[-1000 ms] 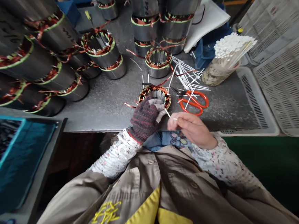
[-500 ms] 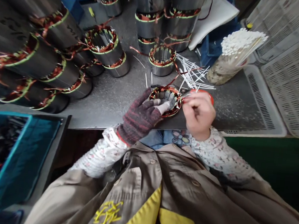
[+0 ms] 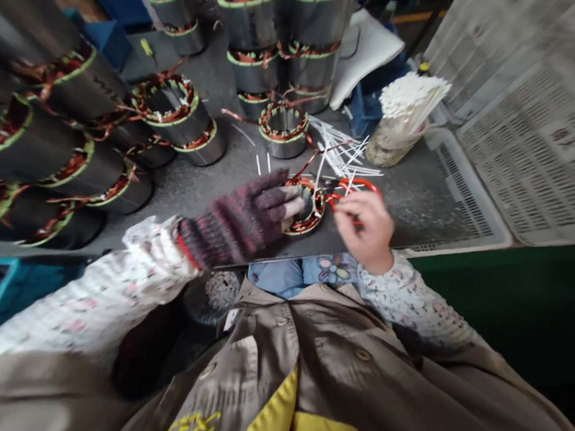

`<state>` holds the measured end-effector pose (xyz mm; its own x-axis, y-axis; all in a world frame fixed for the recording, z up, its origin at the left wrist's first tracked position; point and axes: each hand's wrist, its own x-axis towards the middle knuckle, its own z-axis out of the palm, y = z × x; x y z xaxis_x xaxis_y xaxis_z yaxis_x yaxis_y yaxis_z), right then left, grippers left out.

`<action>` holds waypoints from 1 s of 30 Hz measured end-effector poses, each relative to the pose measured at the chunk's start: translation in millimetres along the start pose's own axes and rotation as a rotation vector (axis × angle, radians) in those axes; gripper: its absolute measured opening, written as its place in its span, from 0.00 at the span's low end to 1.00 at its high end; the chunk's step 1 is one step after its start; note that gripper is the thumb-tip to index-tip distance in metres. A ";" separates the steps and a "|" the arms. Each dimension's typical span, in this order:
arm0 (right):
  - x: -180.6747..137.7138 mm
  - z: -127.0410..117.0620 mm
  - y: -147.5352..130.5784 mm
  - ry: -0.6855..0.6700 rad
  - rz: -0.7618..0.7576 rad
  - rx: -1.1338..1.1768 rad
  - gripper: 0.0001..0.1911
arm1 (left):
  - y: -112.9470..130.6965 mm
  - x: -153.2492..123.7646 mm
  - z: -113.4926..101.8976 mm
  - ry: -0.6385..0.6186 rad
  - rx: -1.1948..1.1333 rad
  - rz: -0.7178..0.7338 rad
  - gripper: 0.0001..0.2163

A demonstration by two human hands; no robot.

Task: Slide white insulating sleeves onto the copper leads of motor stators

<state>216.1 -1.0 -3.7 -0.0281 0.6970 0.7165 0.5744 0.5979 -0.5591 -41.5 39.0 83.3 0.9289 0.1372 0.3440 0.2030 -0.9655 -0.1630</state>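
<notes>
Stacks of grey metal cylinders with copper windings and yellow-green end rings [image 3: 58, 131] crowd the left of the grey surface [image 3: 184, 191]; similar stacks [image 3: 255, 30] stand at the back. One short copper-wound cylinder [image 3: 282, 150] stands alone behind the work. To its right, a loose scatter of thin white sticks [image 3: 342, 155]; beyond, a murky, mottled container [image 3: 387, 145] packed with slender white rods [image 3: 408, 102]. Farther right, a white slatted plastic crate [image 3: 536, 145]. Scissors with orange-red looped handles [image 3: 362, 183] lie just beyond the right hand [image 3: 366, 228], which covers part of them.

Writing: dark handwritten strokes on a left-hand cylinder, too blurred to read. Yellow embroidery [image 3: 193, 430] on the brown jacket, cut by the lower edge, unreadable. Small mark on the crate, illegible.

Work piece: copper-wound ring-shaped core [image 3: 307, 204], near the front edge of the surface, between the hands. Orange-red windings round the rim, grey slotted bore, pale slender strand [image 3: 317, 178] rising at its right side. Left hand [image 3: 247, 216], in a dark maroon knitted glove, hides the core's left part; fingers stretched, pale-covered tips at the bore, firmness of grip unclear. Right hand bare, fingers curled, blurred; cannot tell whether it pinches anything.
</notes>
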 end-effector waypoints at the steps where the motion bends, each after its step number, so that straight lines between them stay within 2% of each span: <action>1: 11.1 -5.2 17.0 0.119 0.072 0.007 0.06 | 1.7 -1.4 -3.1 -0.009 -0.024 0.007 0.14; 3: 37.0 -13.7 59.7 0.318 0.194 0.025 0.08 | 3.4 -3.9 -5.1 -0.050 -0.050 0.012 0.16; 4: 50.7 -16.9 82.4 0.370 0.218 0.023 0.08 | 3.4 -4.7 -3.5 -0.058 -0.048 0.015 0.16; 7: 85.0 -22.8 137.3 0.395 0.284 -0.083 0.07 | 1.4 -6.0 10.0 0.006 -0.061 0.001 0.13; 9: 96.7 -25.2 153.8 0.348 0.330 -0.199 0.05 | 2.5 -8.0 22.4 0.082 -0.149 -0.041 0.08; 12: 97.3 -29.4 153.8 0.286 0.344 -0.294 0.02 | 14.1 -11.8 39.4 0.166 -0.186 -0.193 0.04; 17: 93.2 -34.9 143.2 0.236 0.361 -0.305 0.02 | 43.5 -8.3 58.4 0.321 0.074 -0.397 0.06; 22: 101.8 -40.2 143.8 0.175 0.368 -0.396 0.02 | 54.9 -2.8 66.2 0.365 0.129 -0.555 0.09; 30: 107.8 -42.4 136.1 0.196 0.356 -0.393 0.04 | 59.9 -3.0 68.9 0.404 0.140 -0.612 0.07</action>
<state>325.9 138.7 15.1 0.3543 0.7197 0.5971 0.7833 0.1203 -0.6099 -10.8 -3.9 8.8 0.4561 0.5233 0.7198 0.7100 -0.7016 0.0601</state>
